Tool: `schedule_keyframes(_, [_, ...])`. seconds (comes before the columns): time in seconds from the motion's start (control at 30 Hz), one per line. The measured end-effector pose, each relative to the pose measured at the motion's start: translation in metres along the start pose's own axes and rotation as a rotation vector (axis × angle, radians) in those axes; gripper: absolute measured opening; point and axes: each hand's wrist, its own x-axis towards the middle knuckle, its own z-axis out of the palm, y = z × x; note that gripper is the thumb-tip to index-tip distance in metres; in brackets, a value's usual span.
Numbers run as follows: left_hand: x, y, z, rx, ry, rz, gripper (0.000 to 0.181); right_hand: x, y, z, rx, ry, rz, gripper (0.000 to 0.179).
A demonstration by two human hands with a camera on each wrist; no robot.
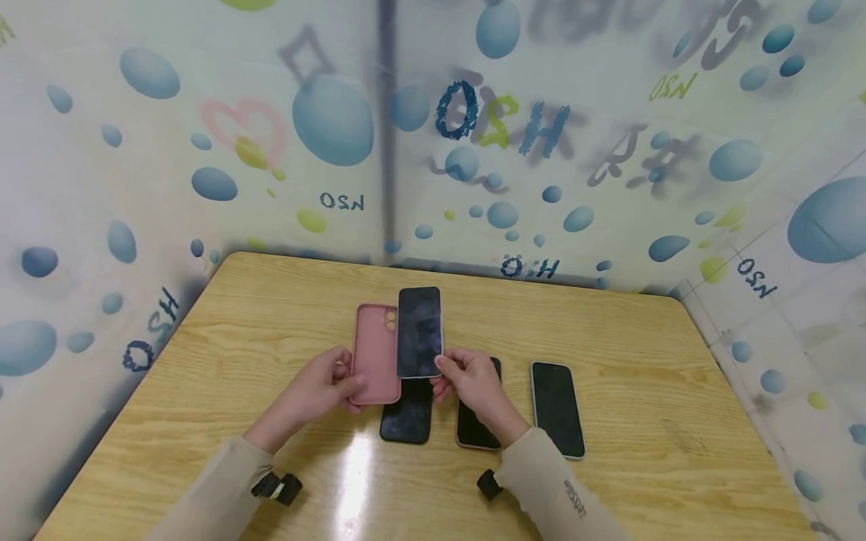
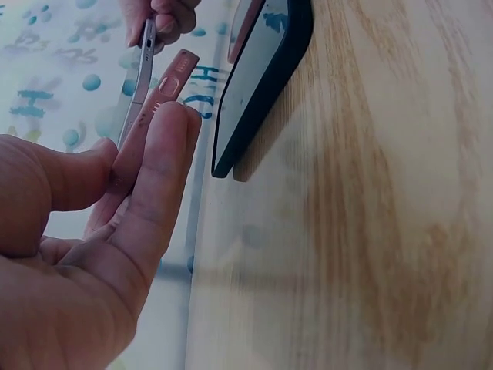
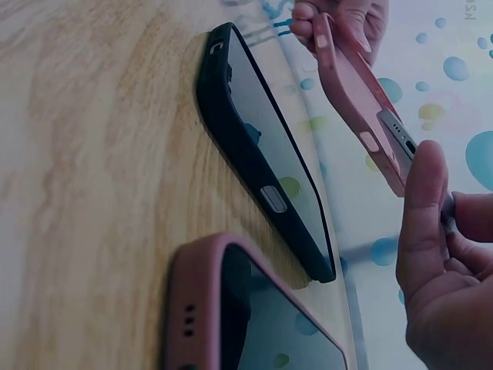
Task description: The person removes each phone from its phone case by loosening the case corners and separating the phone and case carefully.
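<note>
My left hand [image 1: 331, 383] grips an empty pink phone case [image 1: 376, 353] by its lower left edge, thumb on the inside, camera cutouts at the top right. In the left wrist view the case [image 2: 146, 139] shows edge-on between thumb and fingers. A phone [image 1: 420, 330] with a dark screen is pinched at its lower right corner by my right hand [image 1: 473, 383]. The phone overlaps the right edge of the case in the head view. Both are held up over the table, and the phone's port end [image 3: 398, 131] shows beside the case in the right wrist view.
On the wooden table [image 1: 271, 315] lie a phone in a black case [image 1: 406, 413], one in a pink case [image 1: 473, 427] partly hidden under my right hand, and one with a pale edge [image 1: 558, 409] at the right. Patterned curtain [image 1: 433, 180] walls surround the table.
</note>
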Motion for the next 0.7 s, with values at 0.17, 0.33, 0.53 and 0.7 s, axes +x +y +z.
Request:
schedule_keyframes(0.17, [-0.004,-0.002,-0.001,-0.004,-0.005,-0.027,0.014,0.005,-0.001,-0.001,-0.002,0.019,0.012,0.024])
schedule_keyframes(0.33, [-0.007,-0.003,-0.002,-0.004,-0.006,-0.047,0.015,0.011,-0.001,-0.002,-0.009,0.037,0.015,0.024])
schedule_keyframes(0.53, [-0.011,-0.004,-0.003,-0.008,-0.013,-0.036,0.015,0.019,-0.002,-0.002,-0.014,0.058,0.036,0.026])
schedule_keyframes(0.7, [-0.013,-0.004,-0.004,-0.021,-0.016,-0.026,0.015,0.025,-0.002,-0.001,-0.029,0.086,0.055,0.025])
